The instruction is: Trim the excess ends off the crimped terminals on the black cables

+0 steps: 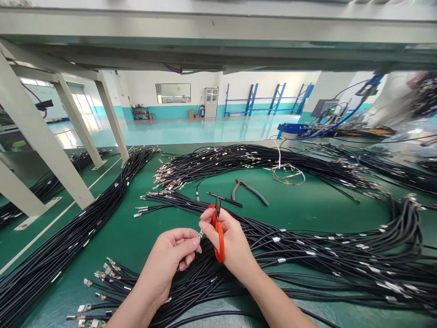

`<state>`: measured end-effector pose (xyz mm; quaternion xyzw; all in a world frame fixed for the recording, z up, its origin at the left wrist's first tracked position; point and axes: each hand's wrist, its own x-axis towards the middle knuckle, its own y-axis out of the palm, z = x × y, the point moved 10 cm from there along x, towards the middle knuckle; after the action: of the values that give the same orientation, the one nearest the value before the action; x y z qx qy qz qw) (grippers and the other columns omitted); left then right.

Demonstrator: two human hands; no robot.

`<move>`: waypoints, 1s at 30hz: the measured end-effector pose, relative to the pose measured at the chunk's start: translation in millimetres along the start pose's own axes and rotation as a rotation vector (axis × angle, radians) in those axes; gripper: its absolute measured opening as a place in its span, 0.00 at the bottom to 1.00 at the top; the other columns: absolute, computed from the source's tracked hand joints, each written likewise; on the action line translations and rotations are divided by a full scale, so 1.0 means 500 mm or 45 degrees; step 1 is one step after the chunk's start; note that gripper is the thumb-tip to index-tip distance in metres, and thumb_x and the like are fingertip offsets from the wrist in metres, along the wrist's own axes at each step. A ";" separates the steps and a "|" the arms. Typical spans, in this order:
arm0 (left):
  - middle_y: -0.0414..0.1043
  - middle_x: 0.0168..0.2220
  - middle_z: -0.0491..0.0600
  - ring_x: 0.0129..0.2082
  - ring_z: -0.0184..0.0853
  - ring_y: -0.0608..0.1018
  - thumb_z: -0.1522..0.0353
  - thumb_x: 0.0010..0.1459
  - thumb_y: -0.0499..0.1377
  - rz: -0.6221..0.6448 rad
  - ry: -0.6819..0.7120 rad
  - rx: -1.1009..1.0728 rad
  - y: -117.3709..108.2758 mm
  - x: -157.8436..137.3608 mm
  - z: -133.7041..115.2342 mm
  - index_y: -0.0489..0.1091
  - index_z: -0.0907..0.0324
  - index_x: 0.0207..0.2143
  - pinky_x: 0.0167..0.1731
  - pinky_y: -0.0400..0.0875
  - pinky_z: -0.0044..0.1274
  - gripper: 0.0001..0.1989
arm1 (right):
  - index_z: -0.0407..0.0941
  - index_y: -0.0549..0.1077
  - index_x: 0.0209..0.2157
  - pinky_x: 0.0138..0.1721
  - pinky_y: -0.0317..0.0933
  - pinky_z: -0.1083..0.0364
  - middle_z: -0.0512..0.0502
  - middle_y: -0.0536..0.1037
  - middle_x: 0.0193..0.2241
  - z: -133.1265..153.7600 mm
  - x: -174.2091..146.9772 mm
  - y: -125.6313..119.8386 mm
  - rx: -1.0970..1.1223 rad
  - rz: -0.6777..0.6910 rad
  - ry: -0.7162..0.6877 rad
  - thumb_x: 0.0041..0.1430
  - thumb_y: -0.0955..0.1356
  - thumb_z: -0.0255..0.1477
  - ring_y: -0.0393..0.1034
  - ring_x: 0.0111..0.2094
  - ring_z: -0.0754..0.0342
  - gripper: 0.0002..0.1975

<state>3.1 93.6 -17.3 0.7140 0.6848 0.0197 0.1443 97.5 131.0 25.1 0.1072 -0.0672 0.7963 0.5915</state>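
Observation:
My left hand (170,255) pinches a small silvery cable connector (200,234) between thumb and fingers. Close against it, my right hand (230,237) holds red-handled scissors (221,241), their dark blades pointing up and away; the right thumb and fingertips also meet the connector. Whether the blades are fully closed I cannot tell. Under both hands runs a bundle of black cables (273,234) with white labels. More cable ends with metal connectors (109,269) fan out left of my left wrist.
Beyond my hands lie grey-and-red cutting pliers (252,191) and a black pen (225,199) on the green tabletop (307,205). Further cable bundles (218,157) lie at the back and left. White frame legs (51,132) stand on the left; a shelf beam (218,27) crosses overhead.

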 end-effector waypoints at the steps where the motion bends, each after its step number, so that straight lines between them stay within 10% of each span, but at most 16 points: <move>1: 0.67 0.22 0.47 0.16 0.22 0.59 0.67 0.46 0.60 0.008 0.001 0.004 0.001 0.000 0.000 0.69 0.64 0.25 0.15 0.46 0.17 0.08 | 0.44 0.65 0.30 0.30 0.56 0.58 0.53 0.66 0.25 0.000 0.000 0.000 -0.004 -0.001 -0.002 0.49 0.66 0.29 0.59 0.26 0.59 0.06; 30: 0.56 0.19 0.42 0.17 0.22 0.48 0.66 0.49 0.58 -0.023 0.047 0.115 0.004 0.000 0.001 0.67 0.64 0.24 0.17 0.39 0.21 0.09 | 0.44 0.64 0.29 0.28 0.55 0.59 0.53 0.64 0.24 -0.009 -0.001 0.003 -0.077 0.012 0.006 0.50 0.65 0.30 0.57 0.25 0.59 0.05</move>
<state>5.1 93.3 -17.3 0.7131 0.6940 0.0007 0.0994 95.9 131.0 20.5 0.0871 -0.0902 0.7970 0.5909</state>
